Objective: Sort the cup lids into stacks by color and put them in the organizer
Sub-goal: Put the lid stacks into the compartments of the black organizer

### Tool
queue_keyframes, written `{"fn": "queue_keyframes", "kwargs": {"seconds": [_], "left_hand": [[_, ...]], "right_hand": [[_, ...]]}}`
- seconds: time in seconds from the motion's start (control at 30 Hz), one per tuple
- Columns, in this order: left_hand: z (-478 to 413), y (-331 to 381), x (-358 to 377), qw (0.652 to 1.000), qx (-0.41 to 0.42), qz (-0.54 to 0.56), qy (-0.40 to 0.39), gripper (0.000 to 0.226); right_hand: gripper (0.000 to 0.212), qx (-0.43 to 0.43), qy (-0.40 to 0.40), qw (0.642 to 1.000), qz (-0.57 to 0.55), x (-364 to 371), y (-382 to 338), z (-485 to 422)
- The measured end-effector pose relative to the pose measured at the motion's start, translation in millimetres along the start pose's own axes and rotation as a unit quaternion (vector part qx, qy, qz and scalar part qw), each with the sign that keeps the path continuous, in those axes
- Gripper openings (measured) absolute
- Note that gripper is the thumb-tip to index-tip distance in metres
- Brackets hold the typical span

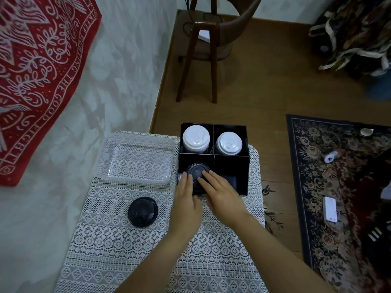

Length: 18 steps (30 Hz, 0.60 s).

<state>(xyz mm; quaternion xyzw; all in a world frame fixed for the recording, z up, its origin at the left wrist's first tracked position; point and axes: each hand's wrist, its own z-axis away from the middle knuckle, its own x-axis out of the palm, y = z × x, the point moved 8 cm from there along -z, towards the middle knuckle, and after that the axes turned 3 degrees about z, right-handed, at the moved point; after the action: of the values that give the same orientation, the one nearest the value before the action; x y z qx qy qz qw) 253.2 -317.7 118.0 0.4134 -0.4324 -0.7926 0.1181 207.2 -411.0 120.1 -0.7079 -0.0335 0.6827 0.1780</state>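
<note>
A black four-compartment organizer [230,163] stands at the far right of the table. Its two far compartments each hold a stack of white lids [196,138] [229,143]. A stack of black lids [195,171] sits in the near left compartment. My left hand [187,200] rests with straight fingers against that stack's left side. My right hand [220,190] lies with straight fingers on top of it. The near right compartment looks dark inside. One more black lid [142,211] lies alone on the lace cloth to the left of my hands.
A clear plastic tray [137,160] sits on the lace-covered table [127,250] left of the organizer. A wall with a red hanging is on the left. A wooden chair [208,49] stands beyond the table, and a patterned rug [338,197] with small items lies at right.
</note>
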Motion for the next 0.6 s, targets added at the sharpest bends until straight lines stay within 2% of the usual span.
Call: {"fn": "queue_keyframes", "kwargs": {"seconds": [0.03,0.1,0.17,0.33,0.6], "left_hand": [[0,2,0,0.995,0.034,-0.09,-0.02,0.063],[-4,0,1,0.963,0.073,-0.253,-0.051,0.067],[-7,-1,1,0.937,0.083,-0.331,-0.078,0.07],[-11,-9,4,0.911,0.086,-0.388,-0.107,0.075],[-13,-11,8,0.917,0.087,-0.371,-0.121,0.076]], "right_hand": [[0.072,0.007,-0.004,1.0,0.006,0,0,1],[0.079,0.024,-0.014,1.0,0.014,3,-1,3],[0.085,0.043,-0.025,0.999,0.016,7,-1,4],[0.092,0.069,-0.029,0.996,0.04,12,-5,4],[0.087,0.069,-0.034,0.993,0.085,13,-6,1]]}}
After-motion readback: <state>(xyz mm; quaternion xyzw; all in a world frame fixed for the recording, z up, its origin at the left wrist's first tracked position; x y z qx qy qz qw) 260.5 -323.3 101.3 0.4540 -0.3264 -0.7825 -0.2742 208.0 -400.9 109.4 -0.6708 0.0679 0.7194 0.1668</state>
